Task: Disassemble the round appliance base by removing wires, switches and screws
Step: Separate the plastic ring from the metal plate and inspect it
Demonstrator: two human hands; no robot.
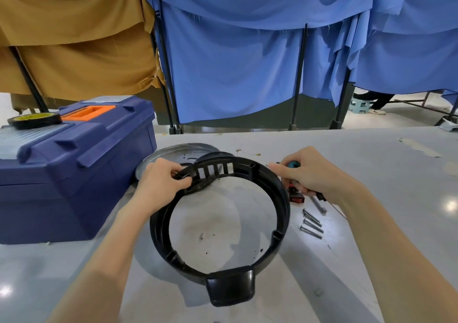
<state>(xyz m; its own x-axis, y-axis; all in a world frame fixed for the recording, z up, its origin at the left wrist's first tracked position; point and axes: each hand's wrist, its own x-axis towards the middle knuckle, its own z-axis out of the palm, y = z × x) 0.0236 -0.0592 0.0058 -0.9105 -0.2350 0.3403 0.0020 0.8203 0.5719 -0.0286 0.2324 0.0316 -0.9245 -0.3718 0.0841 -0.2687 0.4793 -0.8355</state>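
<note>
The round black plastic appliance base is a hollow ring, tilted up off the grey table with a handle tab at its near edge. My left hand grips its far left rim beside the slotted vents. My right hand holds a screwdriver with a teal-topped handle, its metal shaft pointing down to the right, and its fingertips touch the ring's far right rim. Three long screws lie on the table right of the ring. A small red and black switch part sits under my right hand.
A blue toolbox with an orange handle and a tape roll on top stands at the left. A round metal plate lies behind the ring. A thin wire lies further back. Blue and brown curtains hang beyond the table.
</note>
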